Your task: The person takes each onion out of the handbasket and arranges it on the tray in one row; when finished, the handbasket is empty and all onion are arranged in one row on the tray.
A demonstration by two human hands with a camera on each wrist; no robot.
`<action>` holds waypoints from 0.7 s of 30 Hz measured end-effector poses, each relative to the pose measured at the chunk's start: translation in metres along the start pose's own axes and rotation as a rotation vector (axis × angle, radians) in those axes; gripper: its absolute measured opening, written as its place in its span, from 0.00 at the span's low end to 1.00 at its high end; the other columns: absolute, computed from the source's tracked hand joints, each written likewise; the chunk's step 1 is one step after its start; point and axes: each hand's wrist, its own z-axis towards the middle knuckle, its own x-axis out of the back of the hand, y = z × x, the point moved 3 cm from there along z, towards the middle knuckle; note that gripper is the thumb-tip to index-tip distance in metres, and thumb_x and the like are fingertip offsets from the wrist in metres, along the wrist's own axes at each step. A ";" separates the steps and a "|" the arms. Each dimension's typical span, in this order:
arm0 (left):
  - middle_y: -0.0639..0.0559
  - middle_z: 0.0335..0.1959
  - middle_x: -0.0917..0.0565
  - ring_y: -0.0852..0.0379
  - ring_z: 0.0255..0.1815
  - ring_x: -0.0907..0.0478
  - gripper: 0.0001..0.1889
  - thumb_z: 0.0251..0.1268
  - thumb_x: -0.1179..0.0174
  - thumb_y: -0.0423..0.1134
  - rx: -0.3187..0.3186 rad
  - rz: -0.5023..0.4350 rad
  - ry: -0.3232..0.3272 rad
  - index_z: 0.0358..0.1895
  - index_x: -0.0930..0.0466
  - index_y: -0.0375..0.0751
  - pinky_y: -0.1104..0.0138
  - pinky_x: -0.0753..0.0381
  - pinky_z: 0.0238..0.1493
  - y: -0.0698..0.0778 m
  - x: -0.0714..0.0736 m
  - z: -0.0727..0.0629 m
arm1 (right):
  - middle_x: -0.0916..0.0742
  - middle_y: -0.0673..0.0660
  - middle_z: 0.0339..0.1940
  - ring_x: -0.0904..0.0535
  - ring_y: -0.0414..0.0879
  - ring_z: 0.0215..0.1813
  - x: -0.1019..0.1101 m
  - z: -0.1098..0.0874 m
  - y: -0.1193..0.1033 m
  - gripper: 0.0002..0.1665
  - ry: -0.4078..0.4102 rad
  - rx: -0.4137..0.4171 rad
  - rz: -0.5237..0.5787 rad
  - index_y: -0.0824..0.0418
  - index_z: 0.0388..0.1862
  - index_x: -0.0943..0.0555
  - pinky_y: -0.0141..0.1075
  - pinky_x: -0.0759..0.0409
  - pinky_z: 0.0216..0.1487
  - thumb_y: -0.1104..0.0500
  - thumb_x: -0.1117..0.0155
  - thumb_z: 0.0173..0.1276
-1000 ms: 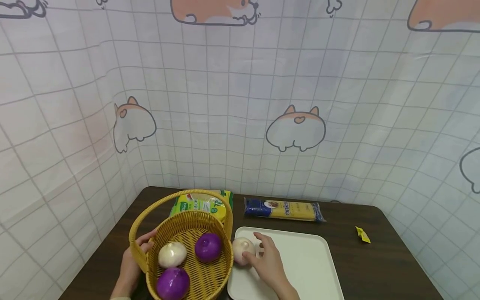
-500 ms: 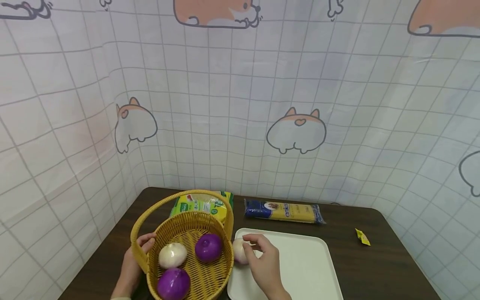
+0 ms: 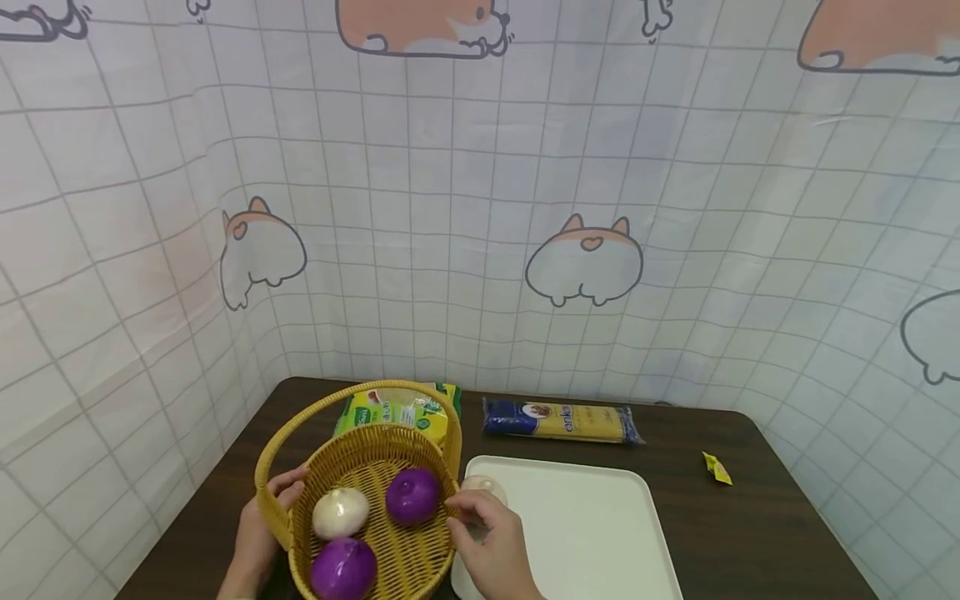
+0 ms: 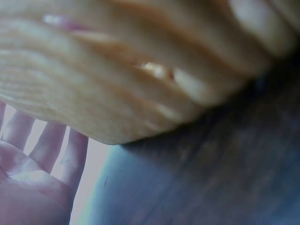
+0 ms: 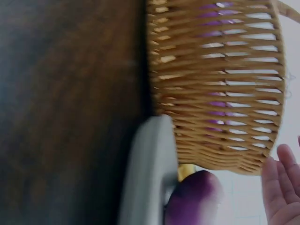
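Observation:
A yellow woven basket (image 3: 401, 546) with a tall handle stands at the table's left. Inside lie a white onion (image 3: 341, 512) and two purple onions, one at the right (image 3: 412, 497) and one nearer the front (image 3: 343, 570). My left hand (image 3: 262, 521) holds the basket's left rim beside the handle; its fingers (image 4: 47, 145) reach past the wicker in the left wrist view. At the right rim is my right hand (image 3: 491, 537), fingertips by the edge, thumb and index apart. Partly hidden behind it, a white-and-purple onion (image 5: 192, 201) sits on the white tray (image 3: 585, 525).
Behind the basket lies a green and yellow packet (image 3: 401, 411). A blue and yellow pasta pack (image 3: 562, 421) lies at the back, beyond the tray. A small yellow wrapper (image 3: 717, 468) is on the dark table (image 3: 750, 533) at the right. A patterned curtain (image 3: 420, 208) surrounds the table.
My right hand has left the white-and-purple onion on the tray and moved left and nearer to me, to the basket's right rim. My left hand has stayed on the basket.

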 end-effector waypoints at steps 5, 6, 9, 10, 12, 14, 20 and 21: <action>0.80 0.46 0.23 0.80 0.49 0.29 0.27 0.72 0.46 0.54 0.001 0.005 0.003 0.64 0.24 0.39 0.80 0.27 0.46 -0.001 0.000 0.001 | 0.16 0.52 0.48 0.18 0.51 0.49 -0.010 0.006 0.012 0.15 -0.054 0.067 0.022 0.55 0.47 0.17 0.37 0.17 0.47 0.68 0.32 0.63; 0.80 0.46 0.23 0.80 0.49 0.29 0.27 0.72 0.46 0.54 0.003 0.005 0.004 0.64 0.24 0.39 0.80 0.26 0.46 -0.001 0.000 0.001 | 0.17 0.51 0.49 0.18 0.51 0.51 -0.012 0.008 0.012 0.15 -0.077 0.080 0.018 0.56 0.48 0.17 0.38 0.17 0.47 0.67 0.32 0.63; 0.80 0.45 0.23 0.80 0.49 0.28 0.27 0.72 0.46 0.54 0.006 0.006 0.006 0.64 0.24 0.38 0.79 0.26 0.45 -0.001 0.000 0.000 | 0.19 0.50 0.53 0.20 0.51 0.54 -0.020 0.016 0.009 0.18 -0.147 0.107 -0.051 0.58 0.53 0.20 0.39 0.17 0.49 0.64 0.31 0.64; 0.80 0.45 0.23 0.79 0.49 0.28 0.27 0.72 0.46 0.54 0.002 0.012 0.007 0.63 0.24 0.38 0.79 0.26 0.45 -0.001 0.000 0.000 | 0.20 0.51 0.54 0.21 0.51 0.55 -0.024 0.019 0.008 0.20 -0.167 0.108 -0.090 0.58 0.55 0.21 0.39 0.18 0.50 0.63 0.31 0.64; 0.79 0.45 0.23 0.79 0.48 0.28 0.26 0.72 0.45 0.54 -0.006 0.019 0.009 0.63 0.24 0.38 0.78 0.25 0.45 -0.001 0.001 0.000 | 0.21 0.51 0.56 0.22 0.50 0.57 -0.030 0.024 0.005 0.24 -0.198 0.096 -0.193 0.59 0.58 0.23 0.41 0.19 0.52 0.61 0.30 0.62; 0.79 0.45 0.23 0.79 0.48 0.28 0.26 0.72 0.46 0.54 -0.015 0.026 0.008 0.63 0.24 0.38 0.78 0.25 0.45 0.000 0.000 -0.001 | 0.23 0.52 0.58 0.23 0.50 0.58 -0.036 0.029 0.001 0.30 -0.228 0.061 -0.300 0.58 0.61 0.25 0.43 0.20 0.54 0.60 0.28 0.60; 0.79 0.45 0.23 0.79 0.48 0.27 0.26 0.73 0.45 0.53 -0.037 0.016 0.015 0.62 0.24 0.37 0.77 0.24 0.44 0.000 -0.001 -0.002 | 0.25 0.61 0.61 0.24 0.56 0.58 -0.051 0.041 -0.005 0.43 -0.285 -0.075 -0.519 0.61 0.69 0.32 0.51 0.21 0.53 0.56 0.25 0.55; 0.79 0.45 0.22 0.78 0.48 0.27 0.26 0.73 0.45 0.52 -0.040 0.010 0.014 0.62 0.24 0.36 0.77 0.24 0.44 0.000 -0.001 -0.002 | 0.25 0.63 0.62 0.24 0.57 0.59 -0.053 0.043 -0.005 0.45 -0.286 -0.094 -0.543 0.62 0.69 0.33 0.52 0.22 0.54 0.56 0.25 0.54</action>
